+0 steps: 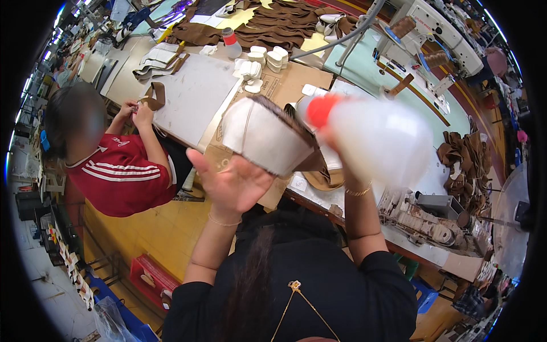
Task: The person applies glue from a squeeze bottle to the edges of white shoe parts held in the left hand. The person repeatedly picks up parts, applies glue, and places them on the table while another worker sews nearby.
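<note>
My left hand (236, 185) is palm up with the thumb stretched out. It bears a curved shoe-upper-like piece (253, 134), off-white inside with a brown edge; the fingers are hidden by this piece. My right hand (333, 139) grips a translucent white plastic bottle (384, 142), smeared by motion and tilted. The bottle's red cap (322, 111) points left, close to the far side of the piece. Whether cap and piece touch, I cannot tell. Below the bottle, another brown piece (327, 179) lies on the table edge.
At left, a person in a maroon shirt (122, 176) handles a brown strap (155, 96). Small stacks of white pads (250, 69) stand on cardboard (290, 85) beside a red-topped bottle (231, 43). A sewing machine (439, 34) stands far right; brown pieces (464, 159) are heaped nearer.
</note>
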The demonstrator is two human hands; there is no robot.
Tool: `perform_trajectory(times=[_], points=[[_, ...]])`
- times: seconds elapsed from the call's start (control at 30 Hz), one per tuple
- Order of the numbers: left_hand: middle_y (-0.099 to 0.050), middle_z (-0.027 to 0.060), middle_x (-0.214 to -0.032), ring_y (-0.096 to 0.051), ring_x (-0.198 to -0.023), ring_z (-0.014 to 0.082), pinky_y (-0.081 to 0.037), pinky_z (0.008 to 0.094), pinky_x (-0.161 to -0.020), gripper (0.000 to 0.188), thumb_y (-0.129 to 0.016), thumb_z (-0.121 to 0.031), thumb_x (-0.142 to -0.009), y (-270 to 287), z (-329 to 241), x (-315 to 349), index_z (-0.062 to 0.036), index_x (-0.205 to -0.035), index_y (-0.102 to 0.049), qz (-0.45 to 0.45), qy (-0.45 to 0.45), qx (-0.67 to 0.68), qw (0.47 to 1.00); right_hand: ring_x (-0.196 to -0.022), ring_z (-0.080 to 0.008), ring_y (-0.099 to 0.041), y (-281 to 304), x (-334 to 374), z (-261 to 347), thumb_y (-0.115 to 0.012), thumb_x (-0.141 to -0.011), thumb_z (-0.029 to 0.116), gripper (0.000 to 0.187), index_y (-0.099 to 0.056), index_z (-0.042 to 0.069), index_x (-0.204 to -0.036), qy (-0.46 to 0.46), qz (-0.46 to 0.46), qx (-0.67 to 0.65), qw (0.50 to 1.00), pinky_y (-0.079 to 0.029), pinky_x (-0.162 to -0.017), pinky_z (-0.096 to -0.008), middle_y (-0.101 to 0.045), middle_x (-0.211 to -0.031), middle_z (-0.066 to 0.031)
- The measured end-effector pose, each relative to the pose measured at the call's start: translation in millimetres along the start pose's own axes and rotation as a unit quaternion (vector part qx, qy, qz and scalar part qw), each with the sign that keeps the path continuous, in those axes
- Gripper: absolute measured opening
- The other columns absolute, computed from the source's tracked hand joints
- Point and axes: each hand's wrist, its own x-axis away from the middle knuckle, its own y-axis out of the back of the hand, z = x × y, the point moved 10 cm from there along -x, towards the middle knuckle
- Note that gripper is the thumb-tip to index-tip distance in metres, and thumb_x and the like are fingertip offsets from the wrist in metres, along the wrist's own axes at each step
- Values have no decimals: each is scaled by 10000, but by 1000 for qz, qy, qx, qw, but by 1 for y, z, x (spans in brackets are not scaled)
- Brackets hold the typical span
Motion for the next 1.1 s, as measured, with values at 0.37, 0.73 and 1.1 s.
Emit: perform_trajectory(times=[0.37, 0.73, 1.1], points=[[-219, 140, -1423, -220, -1307, 299, -197, 459, -1053, 1029, -320, -787, -700, 8, -12, 5, -57, -1395, -110, -39, -23, -34, 998, -832, -181, -596, 15, -21, 6, -772, -674, 199, 426, -583, 38, -1020, -38, -31, 61, 997, -474, -799, -315, -621, -935, -65], [-219, 136, -1423, -222, -1308, 292, -151, 439, -1070, 792, -395, -552, -843, 34, -18, 0, -18, -1378, -160, -149, -46, 5, 988, -985, -287, -550, 2, -5, 8, -771, -667, 299, 688, -390, -9, -1150, -92, -37, -164, 981, -448, -884, -487, -529, -1050, -157], [-190, 126, -1434, -205, -1315, 285, -167, 422, -1072, 884, -363, -643, -805, 37, -22, 7, -30, -1390, -109, -151, -46, -3, 987, -890, -228, -597, -9, 5, -23, -791, -650, 178, 519, -519, 11, -1059, -171, -82, -198, 962, -500, -788, -345, -601, -963, -102]])
